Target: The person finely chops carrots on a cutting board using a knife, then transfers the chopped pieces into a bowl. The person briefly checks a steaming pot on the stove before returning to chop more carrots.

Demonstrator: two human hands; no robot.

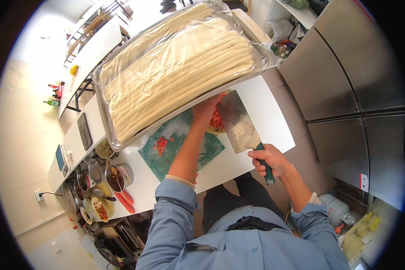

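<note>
My right hand grips the green handle of a broad cleaver, whose blade is smeared with pale dough or flour. My left hand reaches in at a bowl of diced orange-red pieces. Its fingertips are hidden by the cleaver blade and the bowl's contents. Under my left forearm lies a green cutting board, dusted white. A small heap of the same diced pieces sits on the board's left part, with a few loose bits around it.
A large metal tray of dough strips under plastic film overhangs the board's far side. Metal pots, a filled bowl and long orange-red carrots crowd the left. Steel cabinets stand right; a gas cylinder sits low.
</note>
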